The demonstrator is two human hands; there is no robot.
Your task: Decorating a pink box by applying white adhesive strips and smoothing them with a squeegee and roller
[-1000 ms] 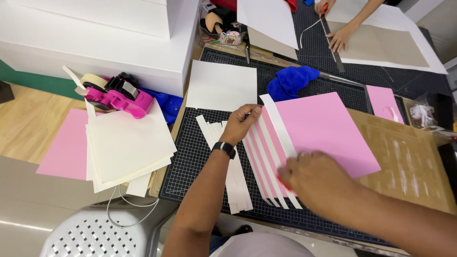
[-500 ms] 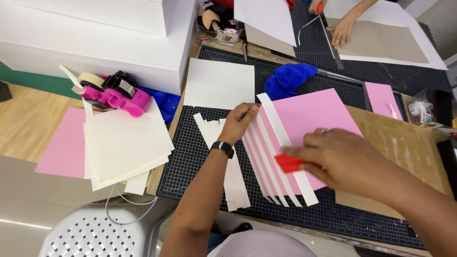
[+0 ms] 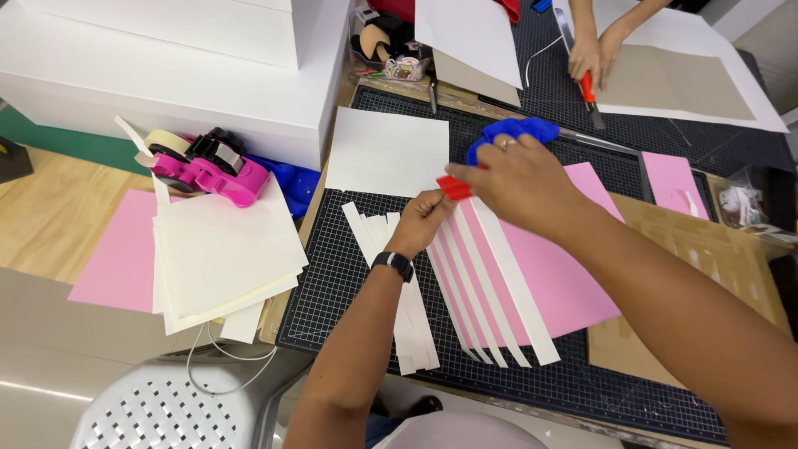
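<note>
Left hand: the left hand [image 3: 422,221] rests at the top ends of the white paper strips [image 3: 490,287], fingers curled and pinching one strip's upper end; a black wristband sits on that wrist.
Right hand: the right hand [image 3: 519,179] hovers just above the strips' upper ends, fingers clenched around a small red tool [image 3: 454,188], whose tip sticks out toward the left hand; I cannot tell what kind of tool it is.
Strips: several long white strips lie side by side, slanting across the pink sheet [image 3: 565,270], touching it.
Loose strips: a second bundle of white strips [image 3: 407,324] lies under the left forearm on the black cutting mat [image 3: 332,283].
Mat: the pink sheet lies on the gridded mat, with brown cardboard [image 3: 706,274] to its right.
Left side: a pink tape dispenser [image 3: 208,170] stands beside a stack of white paper [image 3: 224,254] over another pink sheet [image 3: 116,254].
Far edge: a blue cloth [image 3: 511,131] lies just behind the right hand; another person's hands [image 3: 594,54] hold a red-handled knife further back.
</note>
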